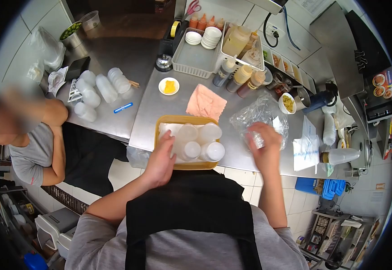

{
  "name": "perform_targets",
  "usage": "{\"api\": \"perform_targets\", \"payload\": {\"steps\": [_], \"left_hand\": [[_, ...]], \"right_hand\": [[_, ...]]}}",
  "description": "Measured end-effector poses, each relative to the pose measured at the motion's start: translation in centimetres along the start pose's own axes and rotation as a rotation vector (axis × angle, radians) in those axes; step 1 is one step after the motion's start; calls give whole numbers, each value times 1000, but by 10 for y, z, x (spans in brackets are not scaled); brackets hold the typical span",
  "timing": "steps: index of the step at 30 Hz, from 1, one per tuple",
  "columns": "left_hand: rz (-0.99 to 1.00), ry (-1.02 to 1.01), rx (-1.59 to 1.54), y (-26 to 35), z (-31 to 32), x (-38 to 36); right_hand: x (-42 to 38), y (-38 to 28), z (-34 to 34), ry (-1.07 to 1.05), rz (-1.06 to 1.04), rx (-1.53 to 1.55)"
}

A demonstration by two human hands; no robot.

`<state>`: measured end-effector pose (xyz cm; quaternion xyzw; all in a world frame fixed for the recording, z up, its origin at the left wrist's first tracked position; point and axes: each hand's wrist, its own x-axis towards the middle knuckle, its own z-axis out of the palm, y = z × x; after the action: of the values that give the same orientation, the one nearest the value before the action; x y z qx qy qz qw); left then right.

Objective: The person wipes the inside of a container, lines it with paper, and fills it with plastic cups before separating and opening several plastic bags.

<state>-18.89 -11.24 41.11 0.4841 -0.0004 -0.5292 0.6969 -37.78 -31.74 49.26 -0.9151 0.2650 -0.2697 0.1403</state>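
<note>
Several translucent white plastic bottles (188, 133) stand on a white liner in a mustard-yellow tray (184, 167) at the counter's front edge. My left hand (161, 158) is at the tray's left side, its fingers stretched out beside the nearest bottles and holding nothing. To the right, my right hand (266, 140) hovers over a crumpled clear plastic bag (245, 118). Its fingers are loosely bent, slightly blurred, with a gap between thumb and fingertips. A folded pink cloth (206, 102) lies just behind the tray.
A person (36, 144) sits with folded arms on the left, near stacked plastic cups (107, 88) and a blue marker (123, 108). Sauce bottles (239, 78), a white basket (195, 67) and a dish of yellow food (169, 86) stand farther back. Printed sheets (306, 153) lie right.
</note>
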Motion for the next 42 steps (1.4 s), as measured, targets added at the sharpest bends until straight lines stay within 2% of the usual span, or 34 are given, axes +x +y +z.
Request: {"api": "perform_targets", "payload": {"steps": [1, 2, 4, 5, 7, 10, 11, 13, 15, 18, 19, 20, 21, 22, 23, 24, 26, 27, 29, 31, 33, 34, 35, 36, 38, 42], "left_hand": [[-2, 3, 0, 4, 0, -3], [80, 19, 31, 14, 4, -7], [218, 40, 49, 34, 13, -16], [233, 66, 47, 44, 19, -16], [531, -45, 211, 63, 31, -15], [716, -297, 379, 96, 74, -1], [754, -409, 456, 103, 93, 7], [869, -590, 596, 94, 138, 41], [801, -761, 722, 72, 173, 80], [742, -867, 1344, 41, 190, 142], [745, -884, 1594, 28, 186, 169], [696, -927, 1847, 17, 180, 189], [635, -959, 2102, 18, 176, 192], [481, -927, 2190, 17, 173, 194], [320, -888, 2272, 21, 170, 189], [311, -895, 2277, 18, 157, 193], [410, -855, 2009, 16, 139, 195], [410, -859, 2009, 17, 142, 194], [-37, -768, 1603, 23, 145, 196], [-54, -743, 1620, 26, 143, 200], [-72, -717, 1635, 25, 140, 199], [152, -755, 1838, 23, 138, 198], [392, -784, 2030, 20, 137, 197], [393, -778, 2029, 18, 138, 196], [527, -810, 2019, 12, 139, 194], [497, -864, 2169, 17, 142, 177]], "right_hand": [[-5, 17, -9, 24, 72, -99], [-9, 35, -18, 52, 135, -195], [-37, 73, -29, -161, 439, -300], [-52, 92, -29, -221, 472, -299], [-64, 95, -21, -261, 654, -88], [-91, 112, 23, -171, 537, 45], [-108, 139, 53, -108, 407, -10], [-99, 120, 76, -38, 405, -161], [-98, 116, 94, 40, 304, -185], [-82, 87, 93, -82, 292, 12], [-78, 80, 96, -84, 332, 59], [-77, 83, 102, 32, 242, 24], [-75, 87, 109, 147, 150, -10], [-75, 92, 112, 151, 154, -10], [-73, 95, 115, 137, 329, 198], [-73, 95, 118, 119, 508, 408], [-68, 99, 120, 89, 475, 390], [-65, 101, 120, 57, 429, 366], [-64, 102, 127, 59, 435, 392], [-64, 101, 134, 52, 443, 424], [-63, 95, 135, 17, 319, 315], [-63, 94, 136, 12, 317, 316], [-63, 92, 135, 3, 217, 171], [-62, 90, 135, -2, 114, 27], [-59, 78, 134, -35, 124, -51], [-56, 69, 131, -125, 155, -195]]}}
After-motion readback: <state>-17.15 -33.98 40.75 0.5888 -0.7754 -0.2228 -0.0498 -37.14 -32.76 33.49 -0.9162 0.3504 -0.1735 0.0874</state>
